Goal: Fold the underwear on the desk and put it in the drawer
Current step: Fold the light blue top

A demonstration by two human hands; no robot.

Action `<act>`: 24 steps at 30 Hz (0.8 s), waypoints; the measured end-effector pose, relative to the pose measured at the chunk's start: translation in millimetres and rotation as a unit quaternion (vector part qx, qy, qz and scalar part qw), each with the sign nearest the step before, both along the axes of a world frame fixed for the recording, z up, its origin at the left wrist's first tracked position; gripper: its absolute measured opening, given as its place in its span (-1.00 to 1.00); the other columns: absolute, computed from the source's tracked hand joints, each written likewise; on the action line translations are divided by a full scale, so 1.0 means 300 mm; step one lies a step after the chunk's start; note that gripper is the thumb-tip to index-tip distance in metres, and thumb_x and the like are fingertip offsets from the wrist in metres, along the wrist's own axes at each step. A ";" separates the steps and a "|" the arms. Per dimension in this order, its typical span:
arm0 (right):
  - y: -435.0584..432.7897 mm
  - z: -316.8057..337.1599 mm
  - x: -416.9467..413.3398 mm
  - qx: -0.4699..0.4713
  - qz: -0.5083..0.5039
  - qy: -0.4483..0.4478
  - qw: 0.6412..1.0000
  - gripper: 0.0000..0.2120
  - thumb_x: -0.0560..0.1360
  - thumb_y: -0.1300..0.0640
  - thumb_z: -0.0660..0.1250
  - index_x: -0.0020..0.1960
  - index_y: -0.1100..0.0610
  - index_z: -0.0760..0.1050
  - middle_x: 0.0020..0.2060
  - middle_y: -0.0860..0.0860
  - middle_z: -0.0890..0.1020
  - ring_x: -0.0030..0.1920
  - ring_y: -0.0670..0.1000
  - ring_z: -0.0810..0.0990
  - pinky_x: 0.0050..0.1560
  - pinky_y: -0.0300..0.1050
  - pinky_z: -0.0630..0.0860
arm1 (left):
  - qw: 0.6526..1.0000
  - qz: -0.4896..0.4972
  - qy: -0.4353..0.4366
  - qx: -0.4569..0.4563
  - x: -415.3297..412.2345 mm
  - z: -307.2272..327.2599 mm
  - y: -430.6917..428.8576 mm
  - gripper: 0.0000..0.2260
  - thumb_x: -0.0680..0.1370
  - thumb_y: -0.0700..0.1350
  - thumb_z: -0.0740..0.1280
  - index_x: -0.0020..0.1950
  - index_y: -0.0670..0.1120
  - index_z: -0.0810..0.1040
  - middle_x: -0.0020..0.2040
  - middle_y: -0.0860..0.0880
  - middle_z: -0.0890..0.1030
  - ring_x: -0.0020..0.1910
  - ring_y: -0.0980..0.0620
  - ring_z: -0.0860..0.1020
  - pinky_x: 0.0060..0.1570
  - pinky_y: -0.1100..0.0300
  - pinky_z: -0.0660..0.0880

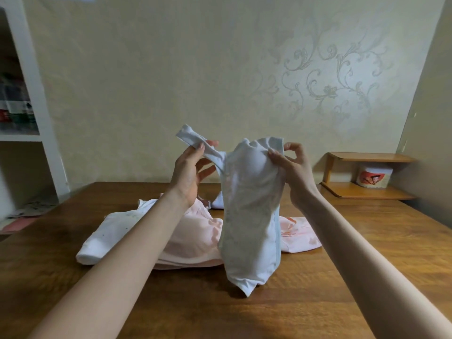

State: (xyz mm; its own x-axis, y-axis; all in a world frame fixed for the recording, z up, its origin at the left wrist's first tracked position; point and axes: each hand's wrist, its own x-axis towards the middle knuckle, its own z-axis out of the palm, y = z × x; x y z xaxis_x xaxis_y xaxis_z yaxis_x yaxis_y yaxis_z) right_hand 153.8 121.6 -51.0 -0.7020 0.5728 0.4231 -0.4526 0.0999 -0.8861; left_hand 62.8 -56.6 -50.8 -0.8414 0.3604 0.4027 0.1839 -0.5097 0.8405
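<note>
Up in the air over the brown wooden bench (pixel 318 302) hangs the pale blue-white cotton underwear piece (pixel 252 216), held by its top with its bottom corner just above the wood. The left hand (pixel 188 172) pinches the narrow band that trails off to the upper left, thumb against fingertips. The right hand (pixel 291 167) nips the bunched top edge between thumb and forefinger, the other fingers curled loosely above it.

This cloth looks feather-light and completely limp. It droops straight down, creases where it is gathered, and has no stiffness to hold a fold by itself. My read is that it needs laying flat on the bench, then taking by the firmer seamed edges or the waistband, not the thin middle panel, which would simply sag and slide. It is neither fragile nor slippery, but it is stretchy, so a hard pull would skew it.

Behind it on the bench lie a soft pink underwear garment (pixel 195 236) and a white speckled underwear piece (pixel 107 231), overlapping in a loose heap and unfolded. No drawer is in view. To the right a small wooden corner shelf (pixel 362 192) carries a white tub with a red label (pixel 374 176), and a white bookcase (pixel 31 94) stands at the left.
</note>
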 end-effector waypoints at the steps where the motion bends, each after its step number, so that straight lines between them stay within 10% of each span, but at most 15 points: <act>1: 0.008 -0.003 -0.004 -0.010 0.012 -0.015 1.000 -0.77 0.44 0.14 0.43 0.01 0.06 0.42 -0.11 0.09 0.64 -0.18 0.02 0.58 -0.20 -0.15 0.49 | 1.000 0.005 0.011 -0.007 0.006 0.003 -0.002 -0.77 0.61 -0.06 0.16 -0.11 0.01 0.59 0.07 0.00 0.62 0.04 0.06 0.56 0.00 0.20 0.44; 7: 0.033 0.006 -0.009 -0.084 0.161 -0.144 0.973 -0.84 0.48 -0.05 0.33 -0.12 0.05 0.54 -0.39 -0.03 0.61 -0.43 -0.07 0.37 -0.52 -0.31 0.31 | 0.998 0.006 0.029 -0.059 0.006 0.018 -0.018 -0.78 0.53 0.08 0.24 -0.05 0.04 0.64 0.02 0.12 0.63 0.03 0.01 0.49 0.02 0.06 0.37; 13: 0.028 0.035 -0.004 -0.016 0.218 -0.192 0.957 -0.61 0.38 -0.13 0.35 0.06 0.12 0.59 -0.19 0.11 0.66 -0.22 0.04 0.60 -0.15 -0.11 0.51 | 0.998 -0.040 0.022 0.030 0.008 0.074 -0.030 -0.82 0.60 -0.07 0.19 -0.04 -0.04 0.59 0.07 -0.01 0.63 0.09 0.03 0.56 0.17 0.11 0.46; 24: -0.005 0.106 0.016 -0.083 0.320 -0.124 0.935 -0.80 0.43 0.06 0.28 -0.05 0.12 0.61 -0.26 0.04 0.66 -0.32 -0.03 0.64 -0.30 -0.24 0.58 | 0.988 -0.078 -0.007 0.134 -0.019 0.197 -0.056 -0.77 0.65 -0.10 0.06 0.14 -0.08 0.49 0.06 -0.02 0.60 0.02 0.11 0.60 -0.08 0.22 0.58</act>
State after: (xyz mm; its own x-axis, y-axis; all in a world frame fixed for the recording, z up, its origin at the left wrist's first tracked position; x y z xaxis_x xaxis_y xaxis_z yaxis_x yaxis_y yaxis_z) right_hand 158.5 120.2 -19.2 -0.9887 0.0449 0.1430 -0.1498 -0.2702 -0.9511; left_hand 57.0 -73.5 8.5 -0.7904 0.3682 0.4896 0.0739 -0.7360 0.6729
